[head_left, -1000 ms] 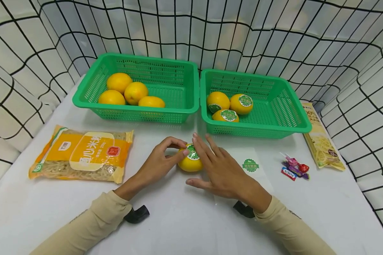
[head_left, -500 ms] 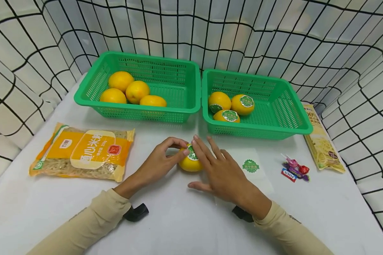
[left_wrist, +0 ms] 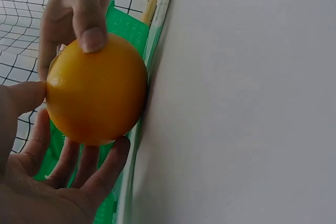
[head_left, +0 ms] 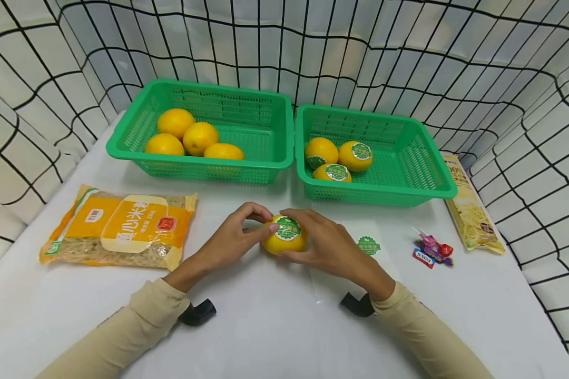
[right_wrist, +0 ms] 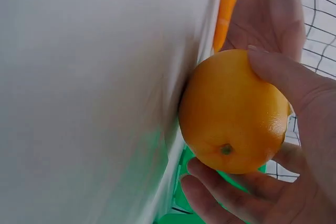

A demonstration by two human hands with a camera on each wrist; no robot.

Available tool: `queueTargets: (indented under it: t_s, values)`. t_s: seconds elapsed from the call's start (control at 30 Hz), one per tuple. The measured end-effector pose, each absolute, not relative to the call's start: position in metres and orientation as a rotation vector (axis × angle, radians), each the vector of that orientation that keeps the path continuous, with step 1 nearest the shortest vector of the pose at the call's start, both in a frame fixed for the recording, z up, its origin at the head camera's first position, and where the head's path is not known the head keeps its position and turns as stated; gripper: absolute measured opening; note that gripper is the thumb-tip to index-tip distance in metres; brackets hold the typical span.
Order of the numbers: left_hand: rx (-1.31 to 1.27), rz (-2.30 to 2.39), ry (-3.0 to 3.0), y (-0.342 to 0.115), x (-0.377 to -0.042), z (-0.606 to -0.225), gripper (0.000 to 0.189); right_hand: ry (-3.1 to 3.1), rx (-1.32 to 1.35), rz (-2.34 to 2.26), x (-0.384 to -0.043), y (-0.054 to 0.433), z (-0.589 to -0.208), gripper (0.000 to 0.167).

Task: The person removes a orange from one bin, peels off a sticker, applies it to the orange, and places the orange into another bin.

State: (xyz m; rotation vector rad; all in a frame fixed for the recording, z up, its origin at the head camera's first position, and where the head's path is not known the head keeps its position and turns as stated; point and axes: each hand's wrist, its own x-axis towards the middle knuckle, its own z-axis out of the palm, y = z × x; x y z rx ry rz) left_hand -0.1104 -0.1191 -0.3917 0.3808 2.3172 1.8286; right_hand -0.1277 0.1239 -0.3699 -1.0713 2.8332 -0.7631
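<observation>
An orange [head_left: 278,246] rests on the white table between both hands, a round green-and-white sticker [head_left: 288,228] on its upper side. My left hand [head_left: 232,242] holds it from the left, thumb and fingertips against the peel. From the right, my right hand [head_left: 329,243] grips the same fruit, its thumb low at the front and fingers curving round the far side. In the right wrist view, the stem end of the orange [right_wrist: 233,111] shows. Just right of the right hand lies a clear sheet bearing another green sticker [head_left: 368,245].
Two green baskets stand behind: the left basket [head_left: 265,167] holds several oranges without visible stickers, the right basket [head_left: 384,195] three stickered oranges. A pasta bag [head_left: 118,229] lies left. Candies [head_left: 433,250] and a yellow packet [head_left: 474,210] lie right. Black wire mesh [head_left: 284,45] surrounds the table.
My right hand's fingers, earlier laid flat over the sticker, have moved off it and now curve round the orange's right side. The sticker is in full view. My left hand keeps its hold.
</observation>
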Motion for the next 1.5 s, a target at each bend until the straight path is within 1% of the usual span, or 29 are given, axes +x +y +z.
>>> queueTargets:
  t_s: [0.17,0.3,0.47,0.57,0.67,0.8,0.83,0.9,0.97,1.07,1.17,1.33,1.5]
  values:
    - [0.395,1.739,2.303,-0.122,-0.116,-0.383,0.024,2.840,-1.037,-0.798,-0.128,0.124,-0.370,0.074]
    - [0.364,1.701,2.314,-0.112,-0.127,-0.375,0.023,2.844,-0.969,-0.806,-0.129,0.139,-0.358,0.077]
    - [0.273,1.723,2.312,-0.088,-0.147,-0.370,0.036,2.809,-0.908,-0.790,-0.137,0.176,-0.323,0.079]
    - [0.207,1.786,2.284,-0.074,-0.159,-0.369,0.043,2.763,-0.874,-0.839,-0.153,0.200,-0.296,0.077]
    - [0.160,1.877,2.242,-0.065,-0.168,-0.369,0.043,2.756,-0.833,-0.864,-0.180,0.219,-0.271,0.075]
    - [0.139,1.953,2.200,-0.061,-0.173,-0.369,0.040,2.800,-0.706,-0.642,-0.223,0.233,-0.249,0.078]
    - [0.137,1.963,2.189,-0.062,-0.173,-0.370,0.040,2.799,-0.646,-0.539,-0.232,0.234,-0.247,0.078]
    - [0.131,1.974,2.171,-0.062,-0.172,-0.371,0.040,2.756,-0.610,-0.394,-0.251,0.235,-0.252,0.077]
    - [0.117,1.982,2.149,-0.063,-0.171,-0.372,0.039,2.679,-0.575,-0.313,-0.268,0.233,-0.263,0.073]
    - [0.107,2.000,2.126,-0.063,-0.170,-0.373,0.039,2.547,-0.507,-0.256,-0.284,0.228,-0.276,0.070]
    - [0.125,2.025,2.114,-0.062,-0.172,-0.374,0.038,2.462,-0.438,-0.239,-0.293,0.223,-0.285,0.064]
    - [0.168,2.053,2.098,-0.059,-0.178,-0.373,0.037,2.438,-0.402,-0.210,-0.298,0.223,-0.287,0.056]
    - [0.168,2.052,2.096,-0.061,-0.178,-0.372,0.037,2.481,-0.421,-0.184,-0.296,0.225,-0.288,0.056]
